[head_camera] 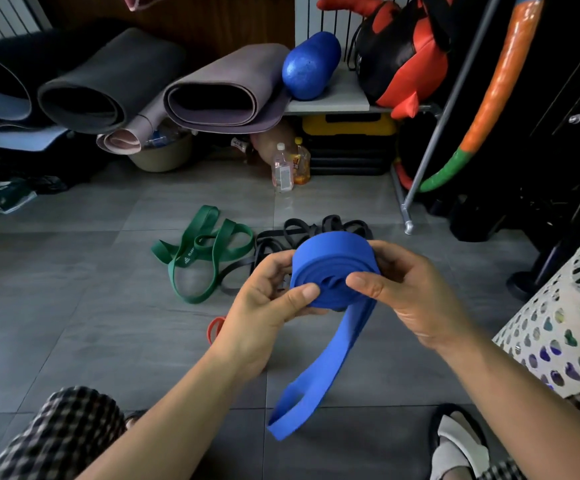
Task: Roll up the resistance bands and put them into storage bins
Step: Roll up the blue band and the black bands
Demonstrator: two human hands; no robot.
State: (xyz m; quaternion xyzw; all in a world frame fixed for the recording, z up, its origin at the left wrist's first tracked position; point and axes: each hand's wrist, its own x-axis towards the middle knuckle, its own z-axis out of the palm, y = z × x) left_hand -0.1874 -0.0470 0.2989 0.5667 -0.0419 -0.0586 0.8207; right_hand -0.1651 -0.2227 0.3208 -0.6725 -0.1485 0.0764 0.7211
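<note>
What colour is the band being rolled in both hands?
Blue. The band shows best in the head view, the only one.

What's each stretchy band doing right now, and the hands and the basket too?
blue band: half rolled, tail hanging loose
left hand: pinching the roll
right hand: pinching the roll
green band: unrolled, on the floor
black bands: unrolled, tangled on the floor
red band: on the floor, mostly hidden
basket: upright, things inside
</note>
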